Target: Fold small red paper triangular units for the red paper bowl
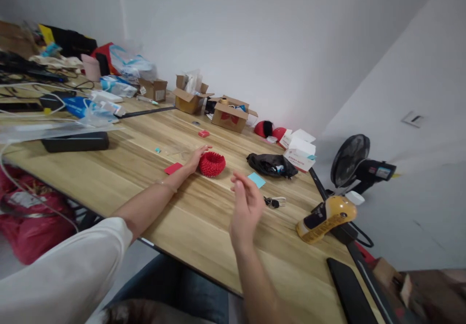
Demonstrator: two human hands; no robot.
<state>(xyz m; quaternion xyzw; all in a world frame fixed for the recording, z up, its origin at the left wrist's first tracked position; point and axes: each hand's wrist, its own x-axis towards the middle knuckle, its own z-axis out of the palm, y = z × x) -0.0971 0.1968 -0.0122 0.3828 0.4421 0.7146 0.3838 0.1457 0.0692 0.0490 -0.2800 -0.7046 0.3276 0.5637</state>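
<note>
A round red bowl-like piece (212, 164) with a spiky folded texture rests on the wooden table (189, 212). My left hand (196, 160) is at its left side, fingers extended along its rim, and seems to touch it. My right hand (246, 202) is raised over the table, nearer to me and to the right of the red piece, apart from it. Its fingers are loosely curved with nothing visible between them. Red paper (173, 168) lies left of my left hand. A light blue paper square (257, 180) and keys (274, 202) lie beyond my right hand.
A yellow bottle (325, 217) and a black phone (351, 290) are on the right. Behind stand open cardboard boxes (229, 116), a black bag (272, 164) and a white box (300, 153). A fan (351, 160) stands by the right edge; a black case (75, 142) lies left.
</note>
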